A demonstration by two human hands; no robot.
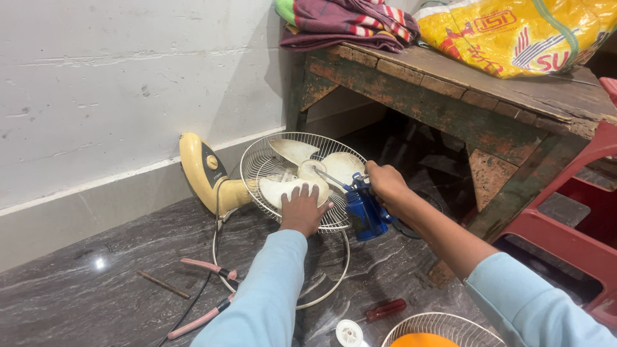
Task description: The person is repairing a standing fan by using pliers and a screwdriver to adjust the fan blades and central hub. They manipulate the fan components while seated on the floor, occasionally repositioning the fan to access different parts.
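Cream fan (283, 173) lies on dark stone floor (96, 283) by wall, front grille off, blades bare. Left hand (302, 209) flat, fingers spread, on a blade. Right hand (385, 183) closed round blue oil can (363, 212), spout at hub. Yellow printed sack (520, 35) w/ red-green markings up on old wooden table (450, 83).

Fan body (199, 168): was pale yellow, with a dark grey control panel.
Fan blades (292, 186): were cream-white.
Fan grille (267, 160): was white wire.
Oil can (364, 215): was deep blue (its spout silvery metal).
Sleeves (270, 289): were light blue.
Pliers (205, 292): had pink handles.
Screwdriver (384, 310): had a red handle.
Floor (96, 283): was dark grey stone, streaked with paler veins.
Bench (463, 90): was weathered brown wood with worn green paint.
Sack (520, 32): was yellow, printed in red and green.
Cloth (347, 22): was maroon with red and white stripes.
Chair (578, 225): was red plastic.
Wall (116, 77): was off-white.
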